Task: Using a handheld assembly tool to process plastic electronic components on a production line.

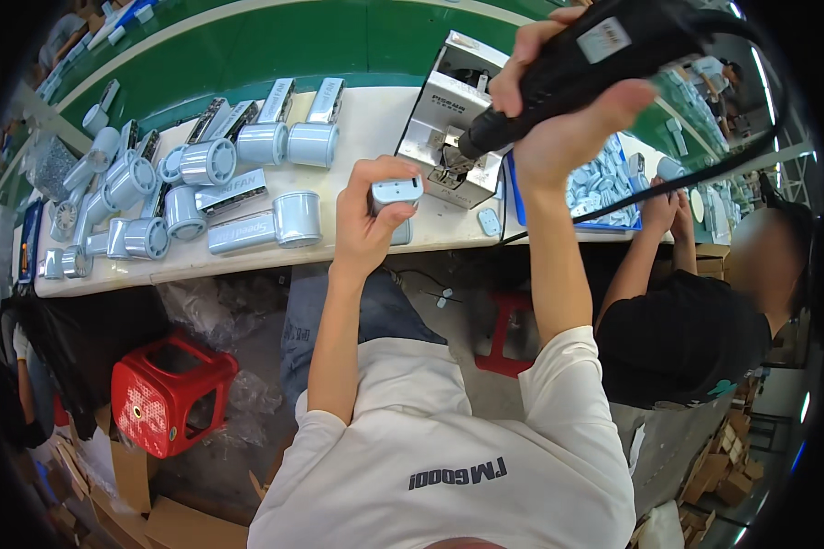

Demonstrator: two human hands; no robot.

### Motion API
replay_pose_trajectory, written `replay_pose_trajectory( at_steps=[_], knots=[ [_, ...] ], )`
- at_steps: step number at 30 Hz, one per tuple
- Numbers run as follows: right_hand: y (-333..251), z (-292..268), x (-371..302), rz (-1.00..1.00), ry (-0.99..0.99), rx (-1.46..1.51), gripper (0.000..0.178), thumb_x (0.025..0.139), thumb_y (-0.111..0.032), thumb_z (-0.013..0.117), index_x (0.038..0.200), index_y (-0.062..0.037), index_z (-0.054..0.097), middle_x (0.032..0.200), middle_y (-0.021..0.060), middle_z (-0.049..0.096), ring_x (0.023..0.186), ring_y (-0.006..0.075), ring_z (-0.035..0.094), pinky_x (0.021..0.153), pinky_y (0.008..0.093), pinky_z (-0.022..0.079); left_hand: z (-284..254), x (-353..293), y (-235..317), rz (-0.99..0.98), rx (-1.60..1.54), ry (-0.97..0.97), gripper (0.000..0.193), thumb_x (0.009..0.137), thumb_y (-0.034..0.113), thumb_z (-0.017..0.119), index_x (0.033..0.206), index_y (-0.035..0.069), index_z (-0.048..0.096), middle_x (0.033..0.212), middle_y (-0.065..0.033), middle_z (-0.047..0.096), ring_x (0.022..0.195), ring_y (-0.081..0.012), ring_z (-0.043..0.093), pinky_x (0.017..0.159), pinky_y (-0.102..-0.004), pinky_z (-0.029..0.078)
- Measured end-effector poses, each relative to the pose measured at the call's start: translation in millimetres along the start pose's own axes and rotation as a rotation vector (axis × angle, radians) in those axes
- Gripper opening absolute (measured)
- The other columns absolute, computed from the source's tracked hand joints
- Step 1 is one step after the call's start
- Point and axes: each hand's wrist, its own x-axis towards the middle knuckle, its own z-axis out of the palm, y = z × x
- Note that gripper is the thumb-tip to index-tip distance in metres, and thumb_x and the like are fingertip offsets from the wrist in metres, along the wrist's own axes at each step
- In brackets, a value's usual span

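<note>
My left hand (364, 220) is closed round a light-blue handheld fan part (396, 192). Its end with a dark slot and small holes faces up; the rest is mostly hidden below. In my right hand (558, 137) is a black electric screwdriver (572, 69), gripped by its body. The driver's tip reaches down and left to the front of a silver metal screw feeder (439, 114), where its contact with a screw cannot be made out. A small light-blue end cap (488, 221) lies on the white table (357, 123) right of the feeder.
Several light-blue fans (206, 163), some with exposed circuit boards, cover the table's left. A blue-rimmed tray (515, 194) of small light-blue parts sits right. The driver's black cable (677, 188) crosses there. Another person (687, 329) works at right. Red stools (160, 393) stand below.
</note>
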Motion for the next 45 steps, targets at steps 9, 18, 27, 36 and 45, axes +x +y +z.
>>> replay_pose_trajectory(
  at_steps=[9,18,27,36,45],
  knots=[
    [27,-6,-17,0.016,-0.011,-0.116,0.086,0.079,-0.08,0.027,0.105,0.0006,0.042,0.07,0.0092,0.048,0.04,0.0119,0.041,0.039,0.0234,0.033,4,1,5,-0.019,-0.027,0.026,0.035,0.088,0.032,0.062,0.105,0.004,0.048,0.09,-0.0117,0.061,0.07,-0.0109,0.053,0.061,-0.0219,0.043],
    [27,2,-9,0.154,-0.065,-0.231,0.082,0.084,-0.075,0.025,0.102,0.0021,0.045,0.067,0.007,0.048,0.04,0.0115,0.043,0.037,0.0238,0.034,1,4,5,-0.038,0.061,0.002,0.041,0.089,0.04,0.057,0.104,0.004,0.045,0.087,-0.0182,0.056,0.068,-0.0185,0.054,0.063,-0.0281,0.044],
    [-16,16,27,0.131,-0.312,0.963,0.084,0.079,-0.08,0.026,0.099,0.0008,0.043,0.06,0.0072,0.046,0.034,0.0108,0.039,0.032,0.0212,0.032,0,2,5,-0.025,-0.004,0.039,0.04,0.085,0.036,0.064,0.104,0.004,0.048,0.091,-0.0098,0.061,0.07,-0.0107,0.054,0.063,-0.0217,0.043],
    [-49,69,20,0.23,-0.203,0.435,0.088,0.076,-0.082,0.03,0.094,0.0025,0.045,0.059,0.0076,0.046,0.035,0.0102,0.038,0.032,0.0205,0.03,-2,-4,0,-0.066,-0.018,0.047,0.04,0.085,0.035,0.065,0.104,0.004,0.048,0.091,-0.0077,0.062,0.072,-0.0093,0.053,0.066,-0.0216,0.043],
    [-69,89,21,0.338,-0.11,0.016,0.092,0.073,-0.084,0.032,0.092,0.004,0.048,0.059,0.0077,0.047,0.035,0.0095,0.037,0.033,0.0198,0.029,0,-4,4,-0.078,-0.002,0.048,0.04,0.084,0.034,0.066,0.103,0.004,0.048,0.09,-0.0058,0.062,0.074,-0.0087,0.053,0.068,-0.0216,0.043]
  ],
)
